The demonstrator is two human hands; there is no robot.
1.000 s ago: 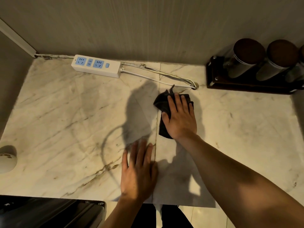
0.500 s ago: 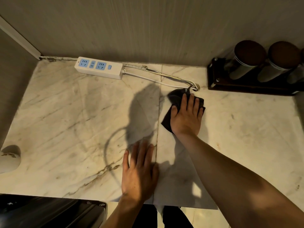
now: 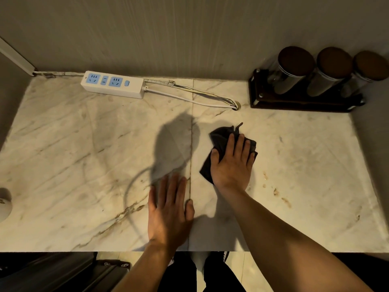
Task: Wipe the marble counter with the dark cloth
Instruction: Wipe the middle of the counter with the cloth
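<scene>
A crumpled dark cloth [image 3: 220, 139] lies on the white marble counter [image 3: 84, 154], just right of the centre seam. My right hand [image 3: 232, 163] presses flat on the cloth, fingers spread over it, covering its near half. My left hand [image 3: 169, 209] rests palm down on the bare marble near the front edge, left of the seam, fingers apart and holding nothing. Brownish stains [image 3: 275, 191] mark the marble to the right of the cloth.
A white power strip [image 3: 113, 84] with blue sockets lies at the back left, and its cables [image 3: 193, 98] run right into a hole in the counter. A dark rack [image 3: 303, 100] with three lidded canisters stands at the back right. A pale round object [image 3: 4, 204] sits at the left edge.
My right hand has slid the cloth back toward me from the cable hole, after first pushing it away and to the right. The left hand has stayed in place.
</scene>
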